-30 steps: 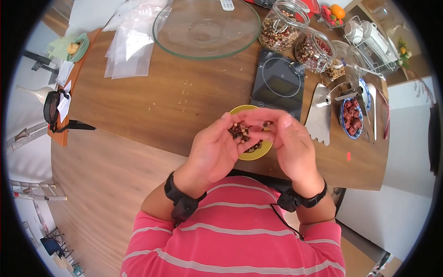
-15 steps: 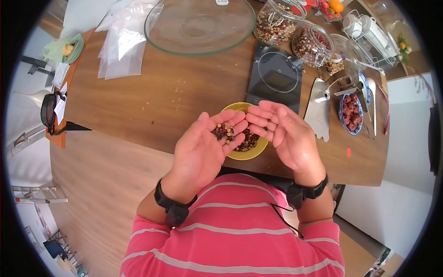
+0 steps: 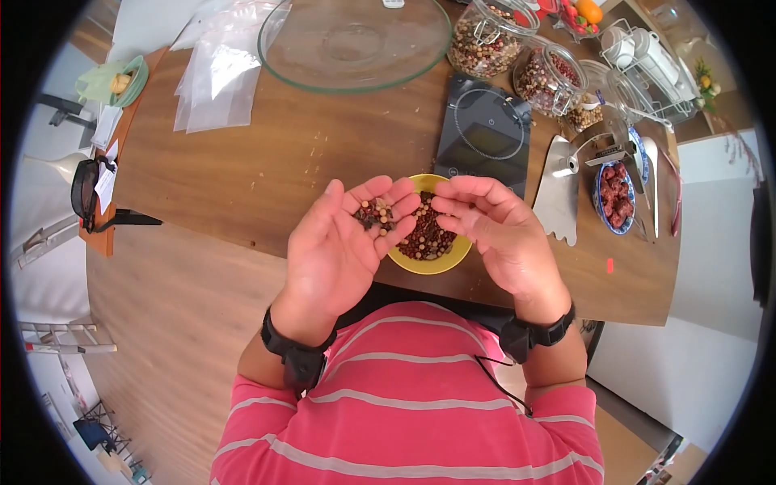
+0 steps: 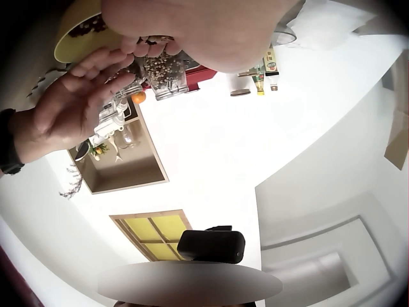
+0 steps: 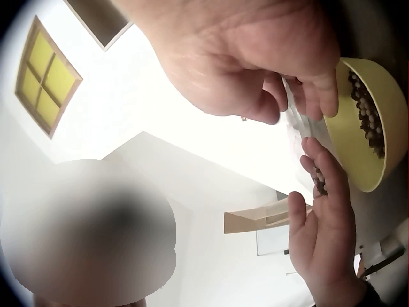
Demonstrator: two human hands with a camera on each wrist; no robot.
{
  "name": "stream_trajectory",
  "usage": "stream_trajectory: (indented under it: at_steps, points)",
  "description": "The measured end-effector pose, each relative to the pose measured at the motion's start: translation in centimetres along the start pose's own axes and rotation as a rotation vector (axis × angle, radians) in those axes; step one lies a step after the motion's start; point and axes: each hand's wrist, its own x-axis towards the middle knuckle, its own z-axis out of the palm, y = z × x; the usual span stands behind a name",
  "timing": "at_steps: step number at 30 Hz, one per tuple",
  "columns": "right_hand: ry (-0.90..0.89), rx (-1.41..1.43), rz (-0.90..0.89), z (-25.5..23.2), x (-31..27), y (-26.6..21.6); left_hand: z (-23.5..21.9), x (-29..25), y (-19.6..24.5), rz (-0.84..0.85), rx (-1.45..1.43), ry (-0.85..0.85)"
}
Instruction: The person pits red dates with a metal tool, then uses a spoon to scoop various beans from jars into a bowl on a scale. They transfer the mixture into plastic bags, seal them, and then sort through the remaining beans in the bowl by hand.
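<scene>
The left hand (image 3: 327, 255) is palm up, its fingers lightly bent, and carries a small heap of mixed peppercorns (image 3: 374, 215) near the base of the fingers. Its fingertips overlap the left side of a yellow bowl (image 3: 437, 267) in the head view. More peppercorns (image 3: 423, 239), dark, red and pale, lie inside that bowl. Over the bowl's right side is the right hand (image 3: 513, 238), fingers bent loosely with the thumb beside them. In the right wrist view the right hand's fingertips (image 5: 329, 105) are by the bowl's rim (image 5: 345, 64).
A black scale (image 3: 485, 133) lies behind the bowl. To the right are a metal scraper (image 3: 558, 194) and a blue-patterned bowl (image 3: 599, 202) of dark red pieces. Glass jars (image 3: 485, 44), a large glass dish (image 3: 356, 77) and plastic bags (image 3: 214, 101) stand farther back.
The hands have parted from close together. The left hand has moved left with its peppercorns, uncovering more of the yellow bowl. The right hand's fingers now bend nearer the thumb than half a second ago.
</scene>
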Motion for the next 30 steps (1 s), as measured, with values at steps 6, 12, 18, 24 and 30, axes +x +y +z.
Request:
stream_trajectory:
  at_steps: [6,12,18,24,30]
  points:
    - [-0.003,-1.103,-0.474,1.1,0.5,-1.2,-0.3,-0.7,0.9,0.047,-0.014,0.012]
    - [-0.244,-1.580,-0.410,1.6,0.8,-2.4,-1.4,-3.0,0.7,0.021,-0.041,0.041]
    - [-0.224,-1.411,-0.593,3.5,1.6,-2.0,-6.2,-6.7,-0.1,-0.121,-0.046,0.014]
    - [-0.347,-1.320,-0.635,10.9,2.5,0.8,-13.4,-10.0,0.5,-0.169,-0.064,0.031]
    - [-0.393,-1.341,-0.737,18.9,6.4,9.6,-18.7,-7.9,3.3,0.077,0.012,0.359]
